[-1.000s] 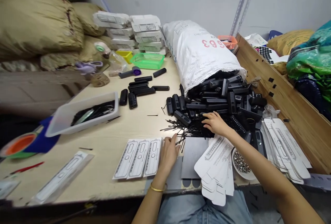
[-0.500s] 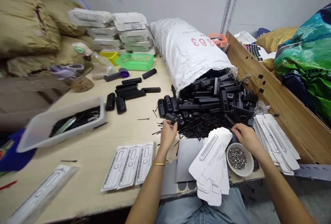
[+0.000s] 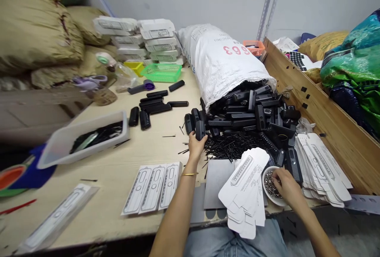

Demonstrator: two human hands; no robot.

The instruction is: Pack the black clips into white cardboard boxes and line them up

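My left hand (image 3: 197, 146) is closed around the lower end of a small black plastic case (image 3: 200, 130), which stands upright beside similar cases. In the white bowl (image 3: 265, 194) at the front right, the fingers of my right hand (image 3: 286, 187) are curled together among small shiny metal pieces (image 3: 270, 185); whatever they pinch is hidden. Between the hands lie a heap of thin black sticks (image 3: 234, 146) and a fanned stack of printed white cards (image 3: 245, 185). Behind them, a pile of black cases (image 3: 243, 114) spills from a white woven sack (image 3: 225, 63).
A white tray (image 3: 86, 154) of black pieces sits at left, near printed cards (image 3: 151, 187). Farther back are a green tray (image 3: 163, 73) and stacked white packs (image 3: 160, 45). More cards (image 3: 322, 166) lie at right, beside a wooden board (image 3: 314, 114).
My left hand has turned the black case from lying flat to upright. My right hand has moved from the edge of the pile down into the bowl. The view has shifted slightly left.
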